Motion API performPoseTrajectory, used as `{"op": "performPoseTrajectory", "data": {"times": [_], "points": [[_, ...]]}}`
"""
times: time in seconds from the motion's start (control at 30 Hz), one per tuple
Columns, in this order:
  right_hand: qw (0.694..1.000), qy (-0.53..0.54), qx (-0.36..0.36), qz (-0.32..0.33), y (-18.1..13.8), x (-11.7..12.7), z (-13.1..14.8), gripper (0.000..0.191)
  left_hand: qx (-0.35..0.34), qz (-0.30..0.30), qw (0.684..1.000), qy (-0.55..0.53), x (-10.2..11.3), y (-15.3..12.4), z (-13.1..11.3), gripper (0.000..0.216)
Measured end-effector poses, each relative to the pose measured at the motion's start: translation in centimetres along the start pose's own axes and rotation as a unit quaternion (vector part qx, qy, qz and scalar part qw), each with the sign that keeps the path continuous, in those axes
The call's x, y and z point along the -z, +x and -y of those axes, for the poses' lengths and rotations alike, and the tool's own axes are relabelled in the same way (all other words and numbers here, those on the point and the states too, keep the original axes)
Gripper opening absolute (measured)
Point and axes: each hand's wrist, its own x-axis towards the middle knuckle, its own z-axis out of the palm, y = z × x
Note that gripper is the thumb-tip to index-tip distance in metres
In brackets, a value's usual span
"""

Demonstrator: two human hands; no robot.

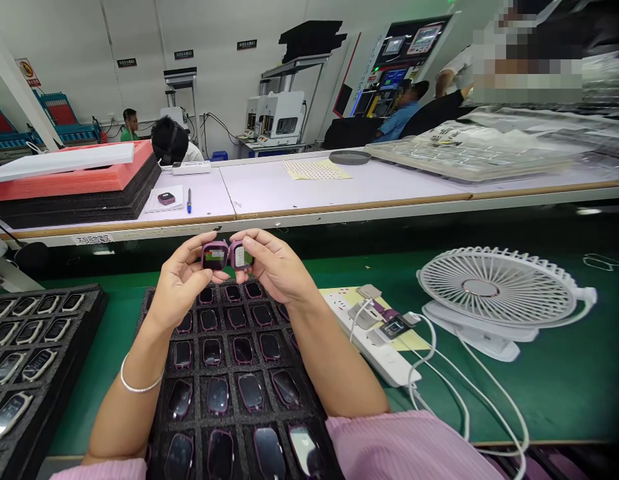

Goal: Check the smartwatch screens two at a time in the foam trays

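Observation:
My left hand [185,277] pinches a purple smartwatch case [214,256] by its edges, its lit screen towards me. Close beside it, my right hand [273,265] grips a second purple smartwatch case [238,256], thumb over its right side. Both screens show coloured patches, too small to read. Under my forearms lies a black foam tray [197,373] with rows of purple watch cases in its square pockets. My wrists partly hide its sides.
On the left, another foam tray [84,333] holds pale-framed watches. To the right are a white power strip [377,353] with chargers and cables, and a white fan [494,290]. A raised shelf [269,190] carries foam sheets [74,173], a pen [189,201] and plastic trays [464,157]. People sit beyond.

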Motion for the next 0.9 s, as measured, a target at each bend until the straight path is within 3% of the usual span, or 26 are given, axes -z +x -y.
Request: {"op": "performPoseTrajectory", "data": {"times": [0.9], "points": [[0.998, -0.034, 0.010, 0.054, -0.46, 0.04, 0.18, 0.040, -0.004, -0.010, 1.000, -0.005, 0.36, 0.11, 0.16, 0.047]]}}
